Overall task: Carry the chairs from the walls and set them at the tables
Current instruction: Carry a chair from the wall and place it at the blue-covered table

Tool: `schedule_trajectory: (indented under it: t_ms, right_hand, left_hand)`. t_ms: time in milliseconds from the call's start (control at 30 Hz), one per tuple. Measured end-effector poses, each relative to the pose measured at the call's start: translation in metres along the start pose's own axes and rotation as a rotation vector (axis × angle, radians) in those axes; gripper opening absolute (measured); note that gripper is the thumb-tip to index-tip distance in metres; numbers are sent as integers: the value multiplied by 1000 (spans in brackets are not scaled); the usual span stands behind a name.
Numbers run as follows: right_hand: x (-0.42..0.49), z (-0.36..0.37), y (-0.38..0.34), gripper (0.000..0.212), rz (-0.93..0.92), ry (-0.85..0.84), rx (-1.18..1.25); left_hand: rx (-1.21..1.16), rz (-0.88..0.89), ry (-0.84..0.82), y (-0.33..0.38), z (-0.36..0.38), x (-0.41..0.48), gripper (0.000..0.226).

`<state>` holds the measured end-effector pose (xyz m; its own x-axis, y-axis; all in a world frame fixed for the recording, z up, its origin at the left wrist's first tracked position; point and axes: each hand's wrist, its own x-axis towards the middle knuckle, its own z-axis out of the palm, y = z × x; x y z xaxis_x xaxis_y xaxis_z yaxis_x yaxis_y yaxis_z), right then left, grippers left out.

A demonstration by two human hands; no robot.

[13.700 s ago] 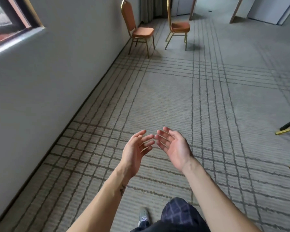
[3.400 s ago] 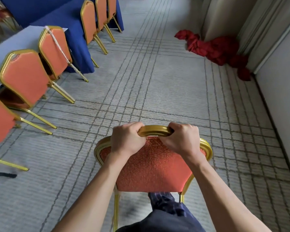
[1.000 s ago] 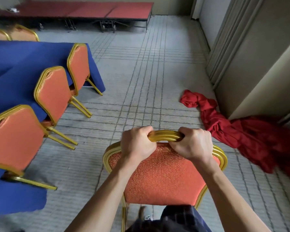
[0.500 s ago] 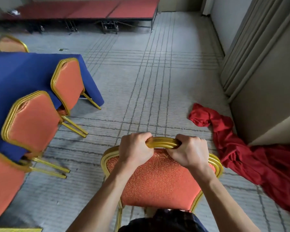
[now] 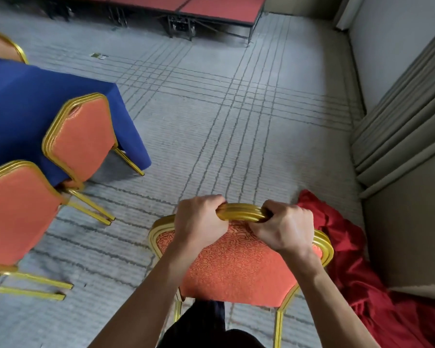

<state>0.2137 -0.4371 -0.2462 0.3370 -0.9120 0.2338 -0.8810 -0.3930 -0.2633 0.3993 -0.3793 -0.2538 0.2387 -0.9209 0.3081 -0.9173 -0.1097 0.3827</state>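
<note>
Head view looks down on a person who holds the carried chair (image 5: 236,267) by the top of its gold frame. The left hand (image 5: 199,219) and the right hand (image 5: 284,229) are both clenched around the top rail, close together. The chair's orange back is just in front of the person, at the near middle of the carpet (image 5: 211,136); I cannot tell if its legs touch the floor. On the left stands the blue table (image 5: 18,101), with the far placed chair (image 5: 83,136) and the near placed chair (image 5: 15,214) set at its side. On the right a red cloth (image 5: 362,285) lies beside the wall (image 5: 412,234), near the carried chair.

I judge the step in hand is the carrying: the chair is not yet at the table. The next move, I think, calls for a turn to the left toward a free place at the table, with the legs kept away from the red cloth and the placed chairs.
</note>
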Motion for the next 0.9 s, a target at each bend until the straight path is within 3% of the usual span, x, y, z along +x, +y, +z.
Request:
schedule_trajectory:
  t_ms: [167,500,700,900]
  right_hand:
    - [156,25,4,39,16,3,-19]
    - [389,66,24,45,-18,31,4]
    - [537,106,33,36,-121,-54,42]
    - [672,139,19,39,-259,70,132]
  left_hand:
    - [-41,24,10,-32,30,150,30]
    - [-27,20,7,-72,76,375,4]
    - [4,-107,33,-102,114,499,11]
    - [25,-217,121,-139,122,606,8]
